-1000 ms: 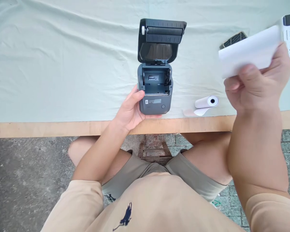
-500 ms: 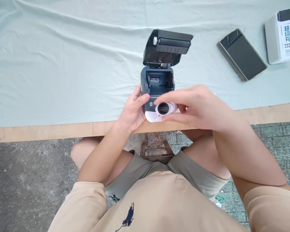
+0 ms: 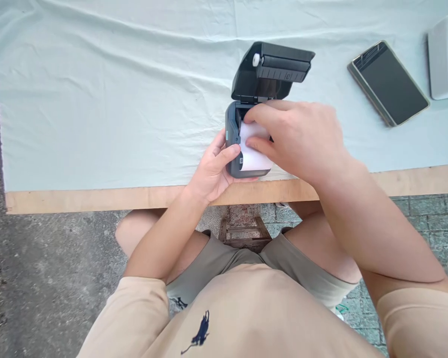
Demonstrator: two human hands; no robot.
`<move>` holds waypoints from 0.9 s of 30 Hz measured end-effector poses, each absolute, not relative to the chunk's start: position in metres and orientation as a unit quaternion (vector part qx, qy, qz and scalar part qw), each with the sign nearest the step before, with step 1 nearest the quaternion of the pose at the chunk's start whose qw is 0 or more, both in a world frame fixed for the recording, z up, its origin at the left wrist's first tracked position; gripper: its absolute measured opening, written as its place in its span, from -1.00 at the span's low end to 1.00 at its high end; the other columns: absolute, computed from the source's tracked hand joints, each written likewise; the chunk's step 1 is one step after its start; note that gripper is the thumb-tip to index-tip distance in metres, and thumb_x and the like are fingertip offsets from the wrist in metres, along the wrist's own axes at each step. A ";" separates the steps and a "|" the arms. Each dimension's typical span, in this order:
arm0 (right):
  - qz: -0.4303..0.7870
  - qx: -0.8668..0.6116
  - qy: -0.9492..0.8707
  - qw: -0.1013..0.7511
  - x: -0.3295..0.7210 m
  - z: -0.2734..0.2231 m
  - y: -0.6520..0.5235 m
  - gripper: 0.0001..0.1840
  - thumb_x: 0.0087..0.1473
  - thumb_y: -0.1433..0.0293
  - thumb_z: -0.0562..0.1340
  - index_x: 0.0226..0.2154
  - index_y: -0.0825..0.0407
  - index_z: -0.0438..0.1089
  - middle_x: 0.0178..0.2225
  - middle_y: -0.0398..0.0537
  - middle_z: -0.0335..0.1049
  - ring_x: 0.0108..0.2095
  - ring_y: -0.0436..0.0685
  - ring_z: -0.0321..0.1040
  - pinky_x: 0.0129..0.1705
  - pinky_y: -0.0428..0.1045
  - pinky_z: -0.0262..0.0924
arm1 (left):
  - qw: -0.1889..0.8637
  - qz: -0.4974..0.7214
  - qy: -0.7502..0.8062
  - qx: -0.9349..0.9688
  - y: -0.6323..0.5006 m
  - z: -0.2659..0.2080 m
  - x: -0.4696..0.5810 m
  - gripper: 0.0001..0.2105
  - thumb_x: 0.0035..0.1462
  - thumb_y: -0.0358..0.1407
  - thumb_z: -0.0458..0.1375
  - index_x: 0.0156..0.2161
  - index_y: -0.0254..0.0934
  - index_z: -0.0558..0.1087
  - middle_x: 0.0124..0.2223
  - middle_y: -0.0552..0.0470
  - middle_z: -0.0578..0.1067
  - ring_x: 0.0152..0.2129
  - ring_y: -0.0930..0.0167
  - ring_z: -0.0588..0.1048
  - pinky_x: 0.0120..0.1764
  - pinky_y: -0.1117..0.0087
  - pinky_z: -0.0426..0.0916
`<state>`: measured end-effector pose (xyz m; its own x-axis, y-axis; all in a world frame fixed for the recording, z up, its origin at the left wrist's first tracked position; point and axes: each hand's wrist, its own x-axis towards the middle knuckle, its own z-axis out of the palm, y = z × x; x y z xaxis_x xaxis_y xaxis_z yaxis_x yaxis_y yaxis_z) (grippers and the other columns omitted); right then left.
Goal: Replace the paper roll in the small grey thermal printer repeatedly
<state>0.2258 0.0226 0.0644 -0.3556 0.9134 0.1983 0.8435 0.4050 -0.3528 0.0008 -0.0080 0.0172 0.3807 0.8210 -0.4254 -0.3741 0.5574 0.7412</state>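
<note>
A small dark label printer stands at the table's front edge with its lid raised and tilted back. My left hand grips the printer's left side, thumb over the front rim. A white paper roll sits in the printer's bay, its loose end hanging over the front face. My right hand reaches in from the right, thumb and fingers closed on the roll. That hand covers the right part of the bay.
A phone lies face up on the pale cloth to the right. Beyond it, a white box-shaped device with a label is cut off by the view's edge. The wooden table edge runs in front of my knees.
My right hand has carried the paper roll from in front of the printer up and into its bay. The roll has turned, so its end opening no longer faces me.
</note>
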 end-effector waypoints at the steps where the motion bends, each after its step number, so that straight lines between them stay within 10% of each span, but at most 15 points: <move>1: 0.100 -0.534 -0.820 0.182 0.226 0.068 0.020 -0.81 0.45 0.30 0.44 0.07 -0.22 0.70 0.03 -0.03 0.83 -0.26 0.25 0.50 -0.31 0.14 -0.18 | 0.783 0.384 0.406 0.274 -0.008 0.017 0.001 -0.23 0.21 0.18 0.69 0.37 0.04 0.53 0.42 -0.06 0.78 0.44 -0.20 0.78 0.11 -0.13 0.96; 10: 0.129 -0.476 -0.861 0.124 0.221 0.077 0.003 -0.71 0.62 0.30 0.25 -0.15 -0.13 0.68 -0.01 -0.03 0.75 -0.38 0.12 0.29 -0.33 0.14 -0.17 | 0.782 0.383 0.408 0.274 -0.007 0.020 0.002 -0.13 0.01 0.09 0.80 0.31 0.03 0.51 0.46 -0.06 0.75 0.58 -0.32 0.68 0.31 -0.33 0.90; 14: 0.179 -0.443 -0.857 0.194 0.228 0.084 0.012 -0.76 0.56 0.28 0.31 -0.20 -0.17 0.64 -0.08 -0.07 0.77 -0.38 0.15 0.45 -0.34 0.14 0.19 | 0.776 0.387 0.416 0.273 -0.009 0.020 0.002 -0.13 0.00 0.00 0.80 0.33 0.03 0.52 0.50 -0.12 0.72 0.65 -0.41 0.59 0.41 -0.47 0.82; 18: 0.115 -0.499 -0.766 0.388 0.241 0.096 0.018 -0.88 0.55 0.28 0.37 -0.01 -0.24 0.69 0.07 -0.03 0.77 -0.08 0.30 0.71 -0.03 0.24 0.59 | 0.768 0.393 0.420 0.281 -0.010 0.016 0.001 -0.10 0.00 0.03 0.80 0.37 -0.01 0.53 0.57 -0.19 0.67 0.60 -0.44 0.63 0.31 -0.44 0.88; 22: 0.175 -0.494 -0.740 0.423 0.244 0.092 0.024 -0.59 0.60 0.06 0.37 0.36 -0.24 0.59 0.37 0.10 0.67 0.42 0.48 0.66 0.37 0.34 0.59 | 0.763 0.386 0.428 0.291 -0.010 0.016 -0.001 -0.06 0.03 0.07 0.80 0.43 0.01 0.51 0.57 -0.19 0.68 0.54 -0.40 0.68 0.17 -0.30 0.95; 27: 0.211 -0.534 -0.728 0.374 0.247 0.081 0.031 -0.71 0.58 0.08 0.36 0.22 -0.24 0.60 0.10 0.05 0.70 0.25 0.43 0.71 0.32 0.32 0.67 | 0.767 0.378 0.428 0.291 -0.010 0.016 0.001 -0.10 0.02 0.09 0.78 0.39 0.04 0.52 0.47 -0.13 0.75 0.56 -0.42 0.68 0.19 -0.37 0.94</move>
